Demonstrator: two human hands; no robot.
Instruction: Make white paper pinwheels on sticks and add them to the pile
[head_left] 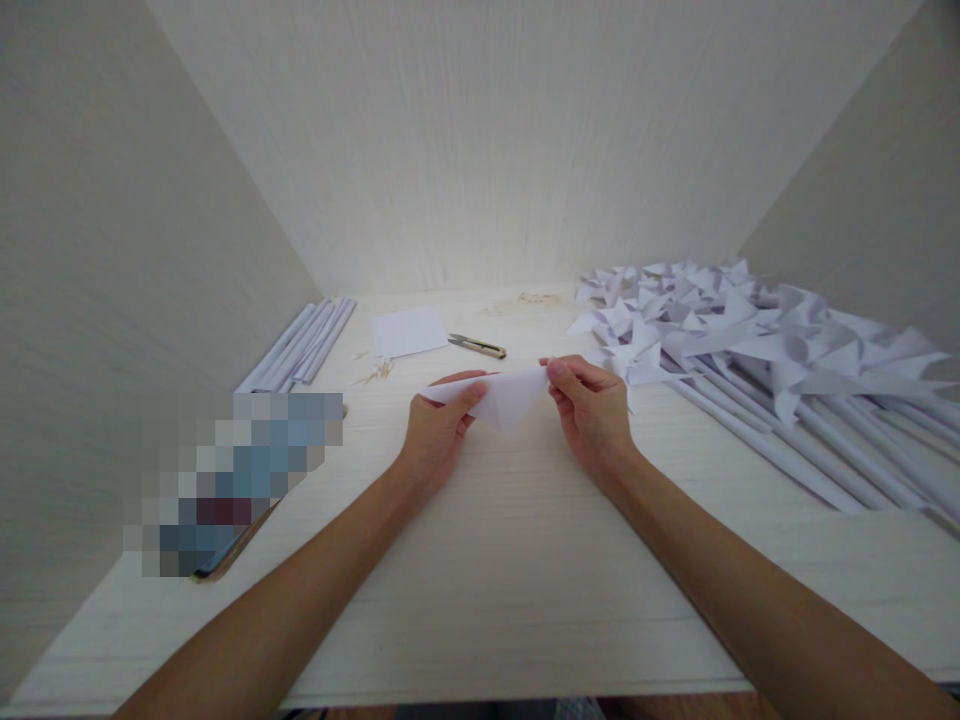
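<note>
Between my two hands a white sheet of paper (pixel 517 395) is folded into a triangle, held just above the table. My left hand (pixel 442 425) is closed on its left part, thumb pressed on top and fingers behind. The thumb and fingers of my right hand (pixel 592 405) pinch the right corner. Just beyond the paper lies a small pair of thread snips (pixel 478 346). A stack of white paper squares (pixel 409 332) sits behind my left hand, with several small pale sticks (pixel 379 370) close by.
Paper pinwheels (pixel 697 325) with rolled-paper handles (pixel 802 430) are heaped at the right. Rolled paper tubes (pixel 300 345) lie at the back left. A pixelated flat object (pixel 262 480) rests on the left of the white table (pixel 510 600). Small pale bits (pixel 538 298) lie near the back wall.
</note>
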